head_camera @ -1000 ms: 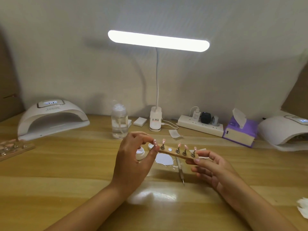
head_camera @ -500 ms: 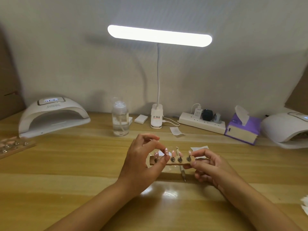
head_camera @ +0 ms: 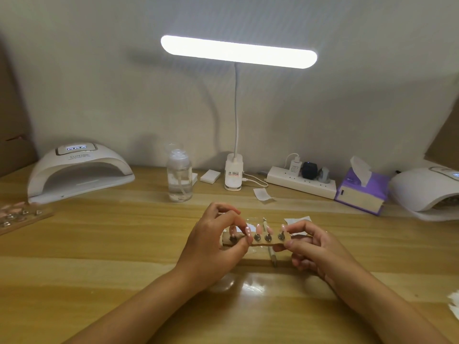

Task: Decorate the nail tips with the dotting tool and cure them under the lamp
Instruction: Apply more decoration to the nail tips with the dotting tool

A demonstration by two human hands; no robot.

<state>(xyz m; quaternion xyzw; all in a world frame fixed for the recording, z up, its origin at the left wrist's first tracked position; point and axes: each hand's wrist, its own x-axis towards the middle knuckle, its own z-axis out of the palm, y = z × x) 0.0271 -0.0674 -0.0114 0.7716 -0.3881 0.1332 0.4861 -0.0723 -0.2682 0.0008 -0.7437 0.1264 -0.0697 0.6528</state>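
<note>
From nail-tip holder: bare table free at 7–9 o'clock. Blocking: left curing lamp 10, bottle 11, desk lamp base 12, power strip 1, tissue box 2, right curing lamp 3.

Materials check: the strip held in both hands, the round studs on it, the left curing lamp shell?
strip: looks like wood or cork, matte tan, rough edge.
studs: likely metal, grey with bright glints.
left curing lamp: probably moulded plastic, smooth white shell with a soft sheen.

Left hand and right hand pinch the strip; forearms angle inward.
</note>
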